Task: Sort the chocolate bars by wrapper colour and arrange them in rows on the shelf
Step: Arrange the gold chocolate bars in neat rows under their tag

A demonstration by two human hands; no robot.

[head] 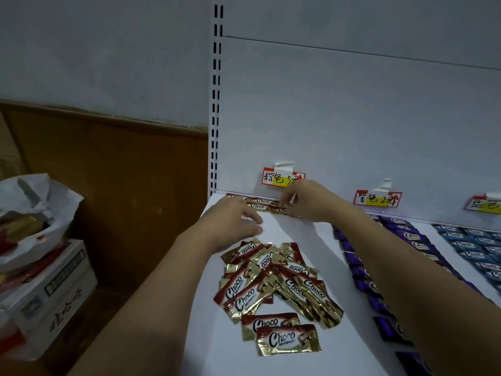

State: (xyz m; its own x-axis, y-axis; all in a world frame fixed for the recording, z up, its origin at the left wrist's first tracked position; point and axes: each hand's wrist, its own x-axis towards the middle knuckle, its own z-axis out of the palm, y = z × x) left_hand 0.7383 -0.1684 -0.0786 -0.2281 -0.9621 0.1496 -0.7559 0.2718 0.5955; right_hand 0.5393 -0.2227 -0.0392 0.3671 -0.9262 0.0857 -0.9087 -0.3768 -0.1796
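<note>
My right hand [296, 198] pinches the end of a brown bar [264, 207] in the back row, fingertips [283, 204] closed on the wrapper to square it against the shelf's rear wall. My left hand [233, 221] lies flat just in front of that row, fingers spread and holding nothing; I judge it steadies the near edge so the bars stay straight.

The back row shows at least 2 brown bars, placed directly under the brown price tag [282, 179], which marks this section.

Nearer to me, a loose pile of brown bars [276, 283] lies unsorted on the white shelf [306, 240], with 2 flat bars at its near edge. These await placement, so the brown section is barely begun.

To the right, purple bars [406, 237] lie in rows under their own tag [378, 198], and blue bars [471, 248] fill the next section; a third tag [484, 205] is cut off by the frame edge. Both sections look largely arranged.

Off the shelf to the left stand a cardboard box [51, 289] and a white plastic bag [35, 210], well apart from the work.
</note>
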